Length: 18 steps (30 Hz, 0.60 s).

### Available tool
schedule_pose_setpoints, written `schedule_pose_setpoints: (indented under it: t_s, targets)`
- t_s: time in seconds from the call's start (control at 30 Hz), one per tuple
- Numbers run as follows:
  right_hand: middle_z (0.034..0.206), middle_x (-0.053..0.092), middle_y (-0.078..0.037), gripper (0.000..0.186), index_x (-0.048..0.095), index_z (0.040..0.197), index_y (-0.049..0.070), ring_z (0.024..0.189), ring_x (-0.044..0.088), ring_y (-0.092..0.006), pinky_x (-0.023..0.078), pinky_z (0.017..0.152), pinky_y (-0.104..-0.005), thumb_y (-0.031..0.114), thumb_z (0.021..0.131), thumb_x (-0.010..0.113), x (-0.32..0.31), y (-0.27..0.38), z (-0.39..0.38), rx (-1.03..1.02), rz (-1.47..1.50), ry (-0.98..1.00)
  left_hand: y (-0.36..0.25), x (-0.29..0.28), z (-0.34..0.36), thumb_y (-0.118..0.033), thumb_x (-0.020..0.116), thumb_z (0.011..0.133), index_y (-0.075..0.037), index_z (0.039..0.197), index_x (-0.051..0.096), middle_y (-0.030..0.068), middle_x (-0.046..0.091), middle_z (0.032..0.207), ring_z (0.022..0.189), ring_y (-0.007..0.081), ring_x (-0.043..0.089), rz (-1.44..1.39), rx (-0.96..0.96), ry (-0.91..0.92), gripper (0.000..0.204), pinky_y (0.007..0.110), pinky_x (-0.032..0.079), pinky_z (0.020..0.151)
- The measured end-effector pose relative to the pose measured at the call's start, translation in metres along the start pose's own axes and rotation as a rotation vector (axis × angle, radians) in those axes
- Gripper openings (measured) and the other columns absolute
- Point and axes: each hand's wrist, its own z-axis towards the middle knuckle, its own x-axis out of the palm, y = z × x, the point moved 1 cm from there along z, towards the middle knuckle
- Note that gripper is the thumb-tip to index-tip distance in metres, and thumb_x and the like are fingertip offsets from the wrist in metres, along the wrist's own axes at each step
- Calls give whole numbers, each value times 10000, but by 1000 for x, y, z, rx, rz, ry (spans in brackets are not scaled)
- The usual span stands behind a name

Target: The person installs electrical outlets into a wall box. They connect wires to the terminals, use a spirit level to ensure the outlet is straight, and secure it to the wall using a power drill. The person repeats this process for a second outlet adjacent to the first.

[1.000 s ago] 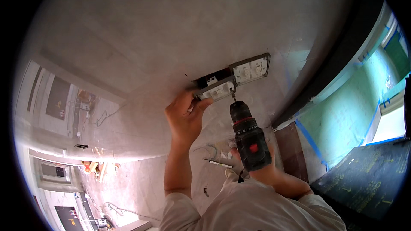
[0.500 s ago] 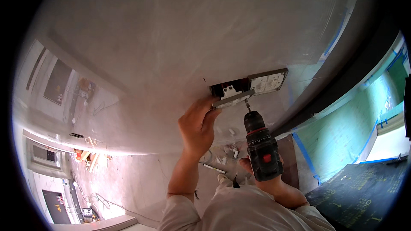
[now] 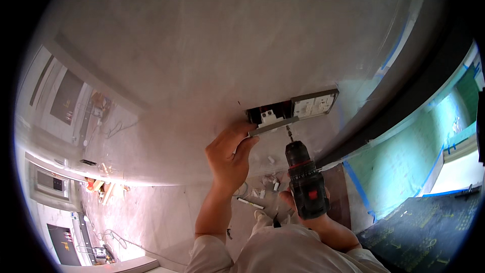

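My left hand [image 3: 230,154] pinches the left end of a grey wall faceplate [image 3: 273,127] with a white socket or switch body behind it. The plate is tilted out from a dark rectangular wall opening [image 3: 256,115]. My right hand [image 3: 328,230] grips a black and red cordless drill [image 3: 309,184], pointed up at the wall. Its bit [image 3: 289,133] ends close to the plate's lower edge; whether it touches a screw is too small to tell. Right of the opening, a second grey-framed unit [image 3: 314,105] with a white inside sits against the wall.
The smooth grey wall [image 3: 192,71] fills the upper view. Small scraps and a white strip [image 3: 250,202] lie on the floor near my feet. A dark printed protective sheet [image 3: 422,235] is at right, with blue tape [image 3: 359,187] beside it. Cables [image 3: 113,237] lie at left.
The view has shifted slightly, so the wall opening sits lower in the picture. My left hand still holds the faceplate, and the drill keeps nearly the same place by its lower edge.
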Motion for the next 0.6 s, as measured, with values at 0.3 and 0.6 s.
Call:
schedule_pose_setpoints:
  t_s: [0.3,0.6]
  targets:
    - [1020,717,-120,471,585,1280,67,870,700,-242,574,713,-388,379,959,731,0,-4,-10,239,213,125,9,-3,-4,157,764,827,83,1022,733,90,747,971,847,112,654,-198,-163,-1,211,229,519,778]
    - [1073,700,-129,486,530,1339,62,914,700,-246,583,748,-389,353,986,693,0,3,-12,181,251,135,10,-4,0,151,741,863,72,1052,742,28,702,901,814,75,612,-247,-200,9,205,201,488,744]
